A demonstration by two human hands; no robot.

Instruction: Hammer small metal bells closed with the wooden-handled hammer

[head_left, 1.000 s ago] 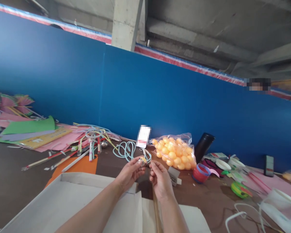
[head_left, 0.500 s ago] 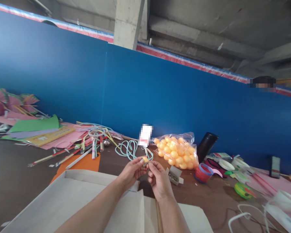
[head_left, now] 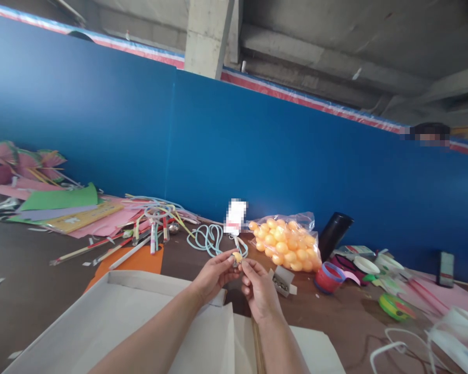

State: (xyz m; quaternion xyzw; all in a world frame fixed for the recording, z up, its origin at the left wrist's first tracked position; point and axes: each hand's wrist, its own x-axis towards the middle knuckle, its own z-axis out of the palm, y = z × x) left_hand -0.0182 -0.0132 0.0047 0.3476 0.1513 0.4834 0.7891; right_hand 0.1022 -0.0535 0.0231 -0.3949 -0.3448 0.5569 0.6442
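Both my hands meet over the table's middle, just past a white cardboard box (head_left: 113, 317). My left hand (head_left: 214, 275) pinches a small orange ball (head_left: 237, 257) at its fingertips. My right hand (head_left: 259, 288) is closed too, its thumb and forefinger touching the same ball from the right. A thin wooden stick (head_left: 257, 348) runs under my right forearm. What else the fingers hold is too small to make out.
A clear bag of orange balls (head_left: 286, 244) lies just beyond my hands, with a black cup (head_left: 333, 234) and a red tape roll (head_left: 327, 278) to its right. Light blue cord loops (head_left: 206, 239), coloured sticks (head_left: 148, 239) and paper sheets (head_left: 62, 208) lie left. A blue wall (head_left: 234, 150) backs the table.
My right hand has closed in on the left, and its fingertips now touch the ball. The view has shifted slightly.
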